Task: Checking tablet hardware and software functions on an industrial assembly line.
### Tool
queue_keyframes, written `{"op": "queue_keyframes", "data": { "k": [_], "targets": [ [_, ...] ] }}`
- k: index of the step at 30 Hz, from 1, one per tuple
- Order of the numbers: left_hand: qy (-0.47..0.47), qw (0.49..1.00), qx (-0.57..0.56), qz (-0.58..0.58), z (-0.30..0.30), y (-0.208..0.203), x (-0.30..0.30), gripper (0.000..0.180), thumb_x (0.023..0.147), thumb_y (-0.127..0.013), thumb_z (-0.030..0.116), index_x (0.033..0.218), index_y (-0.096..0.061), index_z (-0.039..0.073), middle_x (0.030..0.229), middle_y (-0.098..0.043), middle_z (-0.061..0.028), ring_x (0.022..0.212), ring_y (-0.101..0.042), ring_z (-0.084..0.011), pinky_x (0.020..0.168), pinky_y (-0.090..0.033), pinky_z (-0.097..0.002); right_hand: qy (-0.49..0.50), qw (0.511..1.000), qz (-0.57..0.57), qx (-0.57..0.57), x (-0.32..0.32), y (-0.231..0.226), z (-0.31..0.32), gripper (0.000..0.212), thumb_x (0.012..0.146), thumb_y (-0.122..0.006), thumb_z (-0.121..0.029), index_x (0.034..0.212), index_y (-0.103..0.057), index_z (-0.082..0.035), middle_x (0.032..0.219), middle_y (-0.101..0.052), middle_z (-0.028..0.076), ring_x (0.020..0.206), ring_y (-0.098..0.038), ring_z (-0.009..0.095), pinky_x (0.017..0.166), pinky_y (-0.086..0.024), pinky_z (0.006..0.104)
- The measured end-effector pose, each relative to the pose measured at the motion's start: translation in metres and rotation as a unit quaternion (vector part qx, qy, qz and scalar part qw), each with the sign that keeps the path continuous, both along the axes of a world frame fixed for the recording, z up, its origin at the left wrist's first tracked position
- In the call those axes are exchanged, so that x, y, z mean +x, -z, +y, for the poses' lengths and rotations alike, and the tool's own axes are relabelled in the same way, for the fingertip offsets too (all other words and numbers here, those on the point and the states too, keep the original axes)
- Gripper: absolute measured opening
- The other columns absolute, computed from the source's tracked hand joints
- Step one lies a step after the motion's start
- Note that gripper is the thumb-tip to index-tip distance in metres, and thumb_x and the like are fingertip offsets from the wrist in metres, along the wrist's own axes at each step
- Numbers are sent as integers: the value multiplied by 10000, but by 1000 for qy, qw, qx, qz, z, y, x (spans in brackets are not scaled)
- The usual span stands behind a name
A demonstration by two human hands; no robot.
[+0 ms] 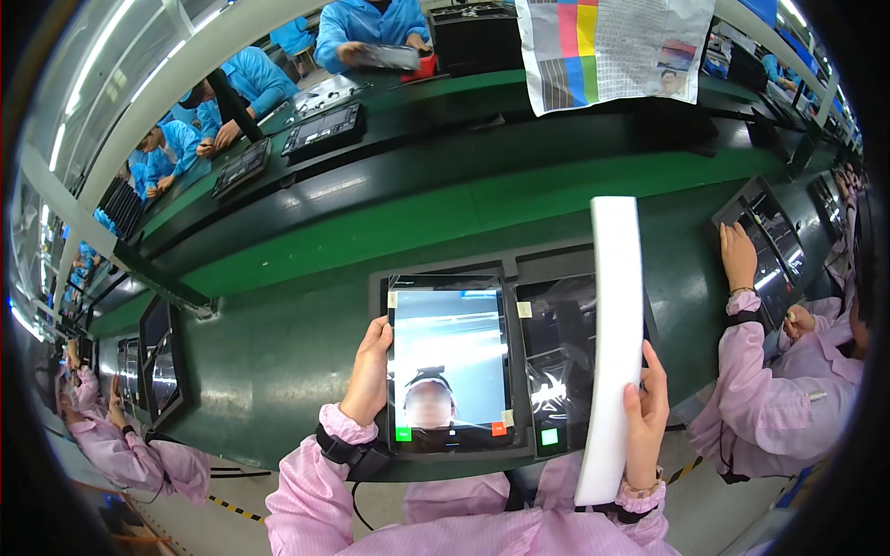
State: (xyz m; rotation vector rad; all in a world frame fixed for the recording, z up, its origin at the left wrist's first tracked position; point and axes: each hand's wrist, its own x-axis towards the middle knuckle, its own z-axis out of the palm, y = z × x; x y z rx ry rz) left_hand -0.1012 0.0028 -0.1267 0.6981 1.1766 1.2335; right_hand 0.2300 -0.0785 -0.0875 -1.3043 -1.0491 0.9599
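Note:
My left hand (369, 371) grips the left edge of a lit tablet (450, 357), fingers closed on its side. The screen shows a bright camera picture, with a green and a red square at its lower corners. In my right hand (647, 412) is a long white foam strip (614, 324), thumb on its face and fingers along its right edge. It stands nearly upright over a second tablet (559, 371), hiding part of it. That second screen is dark with one green square near the bottom. Both tablets lie side by side in a dark tray (556, 267).
A printed colour chart sheet (616, 56) hangs above the green bench (278, 361). Co-workers in pink sit left and right; the right one's hand (738, 255) touches another tablet (765, 232). People in blue work across a dark conveyor (399, 148) carrying more tablets (323, 132).

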Motion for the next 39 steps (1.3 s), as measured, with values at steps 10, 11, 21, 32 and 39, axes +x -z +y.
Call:
{"op": "queue_keyframes", "data": {
  "k": [10,11,21,32,39],
  "targets": [
    [-22,999,22,12,-12,-5,-2,350,991,-382,132,1288,-419,-50,1219,-552,-113,1134,-511,-167,979,-381,-288,-85,985,-133,-63,-27,-5,11,379,920,-486,-74,1297,-512,-42,942,-477,29,660,-347,81,590,-313,202],
    [-26,1000,17,2,-12,-5,-3,349,986,-390,116,1292,-413,-51,1215,-556,-116,1126,-518,-167,975,-385,-287,-87,985,-135,-64,-28,-3,12,379,920,-486,-74,1297,-512,-42,942,-477,29,660,-347,81,590,-313,202],
    [-9,999,23,29,-13,-9,-13,422,990,-406,149,1361,-346,-42,1277,-523,-127,1165,-498,-177,988,-381,-284,-206,960,-165,-98,-53,-11,23,450,899,-512,-31,1345,-458,-53,1164,-508,132,898,-534,146,717,-443,226],
    [-19,946,220,236,-26,-54,-35,454,945,-395,61,1381,-302,-25,1476,-270,-191,1400,-211,-295,1150,-136,-398,-235,958,-135,-98,-72,4,33,546,895,-508,-11,1412,-334,-43,1102,-513,169,863,-550,228,762,-455,315],
    [-31,941,166,295,-61,-32,-43,431,927,-397,28,1351,-338,-25,1440,-335,-190,1373,-278,-288,1144,-178,-397,-189,956,-217,-61,-66,3,40,544,893,-504,-21,1409,-329,-19,1253,-487,217,1088,-539,308,897,-435,339]
  ]
}}
